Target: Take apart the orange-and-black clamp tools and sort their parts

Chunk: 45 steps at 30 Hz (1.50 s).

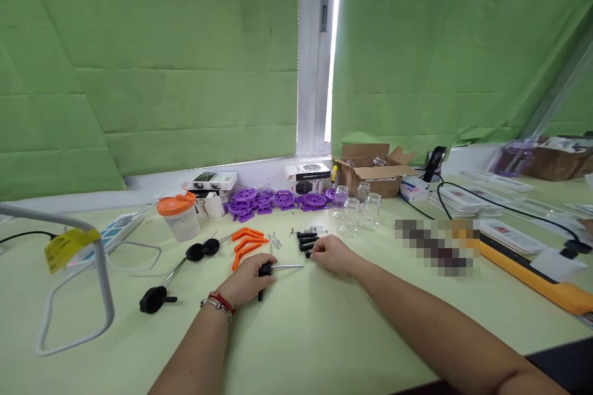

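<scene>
My left hand (pixel 248 281) is closed around a black plastic piece (pixel 265 269). A thin metal rod (pixel 288 266) sticks out from it to the right, and a short black end shows below my fingers. My right hand (pixel 331 254) is closed in a pinch at the front of a row of short black cylinders (pixel 306 239); a small black piece (pixel 309 254) shows at its fingertips. Springs (pixel 317 230) lie just behind the cylinders. Left of them are small metal pins (pixel 277 239) and several orange bent handles (pixel 249 236).
Black joints with metal rods (pixel 155 299) lie at left, near a grey metal frame (pixel 109 296) and an orange-lidded cup (pixel 183 222). Purple plastic discs (pixel 283 199), glass jars (pixel 352 213) and a cardboard box (pixel 377 182) stand behind. A long yellow-orange tool (pixel 523 268) lies right.
</scene>
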Each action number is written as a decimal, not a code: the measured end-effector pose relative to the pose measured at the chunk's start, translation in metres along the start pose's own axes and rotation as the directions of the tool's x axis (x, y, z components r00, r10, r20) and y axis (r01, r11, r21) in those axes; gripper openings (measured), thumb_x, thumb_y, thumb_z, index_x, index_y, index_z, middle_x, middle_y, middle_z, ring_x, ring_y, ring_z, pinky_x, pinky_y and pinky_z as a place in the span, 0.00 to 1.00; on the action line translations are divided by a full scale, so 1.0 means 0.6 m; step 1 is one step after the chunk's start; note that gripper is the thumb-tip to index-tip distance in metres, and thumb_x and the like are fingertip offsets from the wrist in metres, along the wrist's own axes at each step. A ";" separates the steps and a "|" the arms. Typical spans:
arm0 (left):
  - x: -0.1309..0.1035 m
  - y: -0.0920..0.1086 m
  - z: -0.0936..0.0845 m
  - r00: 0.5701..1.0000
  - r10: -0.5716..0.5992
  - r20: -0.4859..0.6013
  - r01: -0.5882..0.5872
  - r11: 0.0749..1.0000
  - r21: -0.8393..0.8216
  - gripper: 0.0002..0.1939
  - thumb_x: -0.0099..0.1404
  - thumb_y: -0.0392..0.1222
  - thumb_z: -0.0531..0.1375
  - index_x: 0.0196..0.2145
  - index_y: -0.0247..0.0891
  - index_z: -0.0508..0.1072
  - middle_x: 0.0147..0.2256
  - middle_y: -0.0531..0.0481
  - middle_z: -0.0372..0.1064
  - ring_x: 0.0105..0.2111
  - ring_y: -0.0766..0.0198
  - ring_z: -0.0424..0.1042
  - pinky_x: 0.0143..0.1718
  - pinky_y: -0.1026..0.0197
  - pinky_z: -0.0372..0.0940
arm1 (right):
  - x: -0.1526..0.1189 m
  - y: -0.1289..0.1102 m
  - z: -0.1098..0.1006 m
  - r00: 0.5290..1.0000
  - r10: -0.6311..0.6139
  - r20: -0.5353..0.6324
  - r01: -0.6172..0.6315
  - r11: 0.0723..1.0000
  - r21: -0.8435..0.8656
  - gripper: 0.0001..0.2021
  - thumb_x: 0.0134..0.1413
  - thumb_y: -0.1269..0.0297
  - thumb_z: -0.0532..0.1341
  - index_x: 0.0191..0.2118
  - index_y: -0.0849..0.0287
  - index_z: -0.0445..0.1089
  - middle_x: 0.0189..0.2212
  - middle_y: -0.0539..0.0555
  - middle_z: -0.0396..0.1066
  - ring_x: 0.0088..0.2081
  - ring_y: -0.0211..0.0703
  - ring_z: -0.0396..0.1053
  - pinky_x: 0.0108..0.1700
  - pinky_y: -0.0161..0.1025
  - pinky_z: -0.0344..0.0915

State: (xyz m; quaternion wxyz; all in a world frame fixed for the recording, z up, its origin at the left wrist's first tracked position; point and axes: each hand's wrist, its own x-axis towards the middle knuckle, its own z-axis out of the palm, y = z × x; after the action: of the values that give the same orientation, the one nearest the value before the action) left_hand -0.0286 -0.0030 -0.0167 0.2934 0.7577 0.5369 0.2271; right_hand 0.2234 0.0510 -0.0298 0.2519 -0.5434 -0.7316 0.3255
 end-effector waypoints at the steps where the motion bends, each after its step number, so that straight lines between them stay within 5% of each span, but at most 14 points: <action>1: 0.000 0.001 -0.001 1.000 0.004 -0.002 -0.004 1.000 0.001 0.19 0.53 0.44 0.60 0.44 0.41 0.72 0.44 0.47 0.70 0.45 0.54 0.67 0.49 0.54 0.60 | -0.012 0.003 0.003 1.000 -0.020 0.002 0.020 1.000 -0.012 0.05 0.42 0.67 0.58 0.24 0.61 0.71 0.23 0.51 0.69 0.24 0.36 0.62 0.25 0.31 0.56; 15: -0.011 0.010 0.002 0.999 0.043 0.008 -0.044 0.996 0.074 0.20 0.56 0.46 0.59 0.47 0.42 0.70 0.46 0.46 0.69 0.46 0.54 0.66 0.51 0.53 0.60 | -0.043 0.011 0.004 0.980 -0.199 -0.007 0.194 0.963 -0.188 0.09 0.46 0.68 0.57 0.34 0.56 0.71 0.27 0.50 0.71 0.28 0.37 0.64 0.29 0.32 0.54; 26: -0.016 0.016 -0.013 0.997 -0.026 -0.069 0.030 0.997 0.070 0.24 0.56 0.52 0.58 0.49 0.39 0.68 0.49 0.42 0.67 0.48 0.51 0.66 0.51 0.51 0.60 | -0.043 0.007 -0.004 0.974 -0.226 0.021 0.226 0.955 -0.190 0.05 0.48 0.69 0.57 0.28 0.58 0.71 0.29 0.52 0.71 0.30 0.39 0.65 0.31 0.33 0.56; 30: -0.016 0.023 -0.021 0.998 -0.052 -0.030 0.055 0.992 0.112 0.17 0.59 0.54 0.55 0.38 0.39 0.71 0.37 0.45 0.71 0.35 0.54 0.68 0.36 0.55 0.63 | -0.039 0.016 -0.003 0.980 -0.198 -0.003 0.197 0.977 -0.086 0.05 0.48 0.67 0.57 0.29 0.58 0.71 0.27 0.51 0.70 0.29 0.38 0.64 0.30 0.33 0.58; 35: -0.015 0.026 -0.020 0.994 -0.085 -0.066 0.093 0.989 0.118 0.14 0.58 0.53 0.56 0.28 0.39 0.69 0.28 0.49 0.67 0.29 0.58 0.65 0.30 0.58 0.58 | -0.036 0.021 0.000 0.994 -0.111 -0.023 0.112 0.987 0.113 0.04 0.44 0.68 0.59 0.28 0.60 0.70 0.23 0.50 0.67 0.26 0.36 0.62 0.28 0.33 0.58; 45: -0.012 0.029 -0.007 0.997 -0.014 -0.078 0.011 0.999 -0.041 0.11 0.61 0.50 0.53 0.35 0.40 0.65 0.29 0.53 0.60 0.28 0.63 0.60 0.29 0.61 0.59 | -0.040 0.004 0.005 0.999 0.037 0.024 -0.044 0.841 0.539 0.05 0.40 0.67 0.62 0.27 0.61 0.67 0.18 0.45 0.62 0.20 0.30 0.55 0.23 0.31 0.53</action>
State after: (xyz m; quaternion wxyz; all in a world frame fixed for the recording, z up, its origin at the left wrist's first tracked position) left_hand -0.0218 -0.0132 -0.0017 0.2888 0.7387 0.5480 0.2658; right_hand 0.2296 0.0275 -0.0342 0.3828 -0.4641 -0.6006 0.5266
